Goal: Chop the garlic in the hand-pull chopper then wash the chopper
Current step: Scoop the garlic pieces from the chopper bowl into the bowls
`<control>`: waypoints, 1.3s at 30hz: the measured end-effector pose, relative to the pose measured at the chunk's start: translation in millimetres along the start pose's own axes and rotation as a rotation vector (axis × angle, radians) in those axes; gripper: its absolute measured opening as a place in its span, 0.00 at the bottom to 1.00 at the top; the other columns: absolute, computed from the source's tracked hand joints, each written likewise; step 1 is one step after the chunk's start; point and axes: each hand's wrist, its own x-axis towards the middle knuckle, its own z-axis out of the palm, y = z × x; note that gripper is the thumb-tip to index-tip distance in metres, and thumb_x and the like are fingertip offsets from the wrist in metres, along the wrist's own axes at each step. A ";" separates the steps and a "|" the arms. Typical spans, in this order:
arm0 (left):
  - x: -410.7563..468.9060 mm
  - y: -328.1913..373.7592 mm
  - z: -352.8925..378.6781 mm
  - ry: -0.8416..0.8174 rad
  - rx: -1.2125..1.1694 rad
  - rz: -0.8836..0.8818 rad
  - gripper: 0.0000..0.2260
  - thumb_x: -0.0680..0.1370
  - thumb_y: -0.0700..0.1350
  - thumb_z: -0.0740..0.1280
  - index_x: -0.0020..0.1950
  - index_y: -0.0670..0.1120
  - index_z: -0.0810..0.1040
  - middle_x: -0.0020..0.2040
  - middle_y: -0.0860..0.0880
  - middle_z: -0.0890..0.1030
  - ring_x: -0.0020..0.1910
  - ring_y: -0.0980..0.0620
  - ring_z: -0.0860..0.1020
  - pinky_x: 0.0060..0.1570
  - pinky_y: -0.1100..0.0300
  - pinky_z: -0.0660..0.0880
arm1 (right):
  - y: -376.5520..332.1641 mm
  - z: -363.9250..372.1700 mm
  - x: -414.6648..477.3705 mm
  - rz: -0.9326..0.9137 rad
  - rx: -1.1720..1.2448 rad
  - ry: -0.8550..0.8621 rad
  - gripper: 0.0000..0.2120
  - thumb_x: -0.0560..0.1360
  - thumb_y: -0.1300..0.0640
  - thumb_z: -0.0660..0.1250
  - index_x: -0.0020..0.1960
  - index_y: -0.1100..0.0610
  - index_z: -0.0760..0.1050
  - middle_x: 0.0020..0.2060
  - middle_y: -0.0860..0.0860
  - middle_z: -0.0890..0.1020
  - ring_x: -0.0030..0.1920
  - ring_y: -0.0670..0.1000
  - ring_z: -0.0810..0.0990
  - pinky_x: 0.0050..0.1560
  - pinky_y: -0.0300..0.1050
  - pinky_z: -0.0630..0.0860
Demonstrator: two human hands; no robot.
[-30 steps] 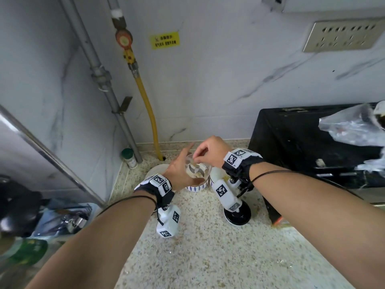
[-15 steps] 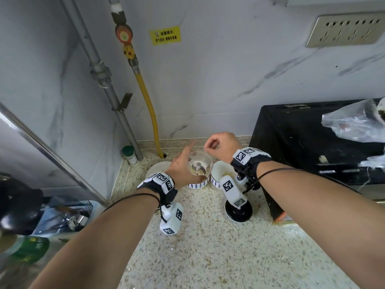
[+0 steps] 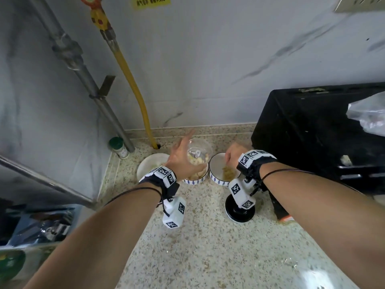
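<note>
Chopper cup [image 3: 199, 155] with garlic [image 3: 196, 161] gripped by left hand [image 3: 183, 159]. Right hand [image 3: 234, 154] has left cup and dips into bowl [image 3: 216, 166] beside it, grasp unclear. Loading likely unfinished.

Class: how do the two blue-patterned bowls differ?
The left bowl is half hidden behind the clear chopper cup in the left hand; the right bowl is uncovered. The right hand reaches into the right bowl's brownish mince, not the left bowl. Both are white with blue marks.

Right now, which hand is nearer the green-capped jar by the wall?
Left. The left hand grips the chopper cup to the right of the green-capped jar; the right hand is farther right, over the bowl of mince.
</note>
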 end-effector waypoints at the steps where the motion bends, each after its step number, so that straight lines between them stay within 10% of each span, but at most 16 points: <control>1: 2.4 -1.8 2.0 0.000 -0.004 0.004 0.50 0.66 0.58 0.79 0.77 0.69 0.49 0.78 0.52 0.64 0.76 0.45 0.64 0.70 0.39 0.69 | 2.4 4.9 7.2 0.000 -0.012 -0.018 0.07 0.73 0.63 0.72 0.50 0.62 0.83 0.48 0.55 0.85 0.48 0.55 0.83 0.52 0.46 0.80; 8: 13.2 -6.1 11.1 0.054 -0.055 0.040 0.47 0.68 0.52 0.80 0.79 0.60 0.56 0.74 0.51 0.70 0.72 0.48 0.69 0.70 0.43 0.71 | 15.2 27.0 44.6 0.043 -0.157 -0.112 0.10 0.55 0.60 0.73 0.34 0.59 0.74 0.27 0.55 0.81 0.29 0.56 0.83 0.33 0.53 0.83; 20: 16.8 -10.2 10.6 0.061 -0.057 0.081 0.45 0.68 0.53 0.80 0.78 0.62 0.58 0.74 0.54 0.68 0.74 0.51 0.67 0.71 0.42 0.69 | 7.2 33.7 42.3 -0.143 -0.399 -0.062 0.16 0.66 0.58 0.75 0.51 0.57 0.74 0.45 0.56 0.80 0.47 0.58 0.80 0.40 0.45 0.73; 23: 15.8 -9.3 10.2 0.063 -0.053 0.072 0.46 0.67 0.53 0.80 0.78 0.63 0.57 0.74 0.54 0.68 0.74 0.49 0.67 0.70 0.41 0.70 | 5.8 28.8 40.7 -0.089 -0.346 -0.084 0.10 0.66 0.58 0.76 0.44 0.59 0.78 0.33 0.51 0.76 0.36 0.54 0.77 0.39 0.42 0.75; 30: 10.7 -4.0 5.8 0.039 -0.019 0.068 0.47 0.67 0.53 0.80 0.78 0.64 0.56 0.74 0.53 0.68 0.74 0.48 0.67 0.69 0.40 0.71 | 6.5 5.4 25.4 -0.044 -0.070 0.010 0.05 0.72 0.62 0.72 0.42 0.54 0.86 0.42 0.48 0.86 0.46 0.51 0.83 0.51 0.44 0.80; 35: 5.7 3.6 2.3 0.009 0.001 0.032 0.48 0.67 0.52 0.80 0.78 0.64 0.54 0.75 0.51 0.68 0.73 0.45 0.67 0.68 0.39 0.70 | 10.2 -8.2 10.5 -0.092 0.142 0.111 0.08 0.72 0.62 0.71 0.38 0.51 0.85 0.21 0.39 0.78 0.24 0.38 0.75 0.23 0.27 0.66; 39: -1.3 12.8 0.0 -0.011 0.046 0.020 0.49 0.67 0.52 0.80 0.80 0.61 0.54 0.76 0.50 0.67 0.73 0.44 0.67 0.69 0.39 0.70 | 6.6 -12.2 -6.1 -0.138 0.285 0.184 0.05 0.69 0.60 0.73 0.37 0.52 0.83 0.30 0.45 0.82 0.25 0.44 0.77 0.23 0.35 0.70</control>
